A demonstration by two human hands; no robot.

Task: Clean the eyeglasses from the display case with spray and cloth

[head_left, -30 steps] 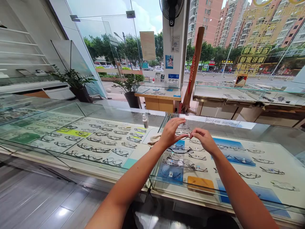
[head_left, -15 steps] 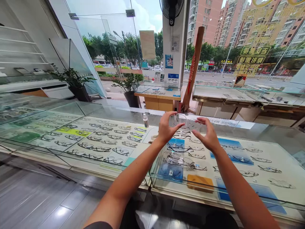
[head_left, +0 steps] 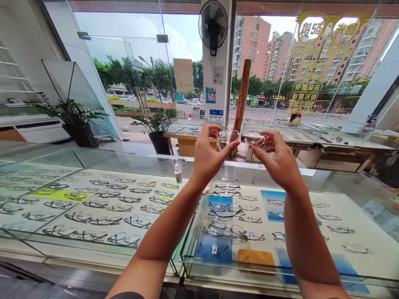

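Observation:
A pair of thin-rimmed eyeglasses (head_left: 242, 133) is held up between my two hands above the glass display case (head_left: 199, 166). Thumb and fingers of my left hand (head_left: 208, 151) pinch the left lens rim. My right hand (head_left: 276, 153) grips the right end of the frame near the hinge, with its thumb below. Both arms stretch forward, and the lenses face away toward the window. The temples cannot be made out clearly.
Rows of eyeglasses (head_left: 137, 222) lie inside the case, some on blue cards (head_left: 216, 249). A small spray bottle (head_left: 178, 173) stands on the glass top at the left. An orange-brown cloth (head_left: 256, 260) lies inside the front edge. Potted plants (head_left: 160, 141) stand beyond.
Both hands have risen in view with the eyeglasses, and the right hand now closes on the frame's right end. The view has tilted up, showing more of the fan and window lettering.

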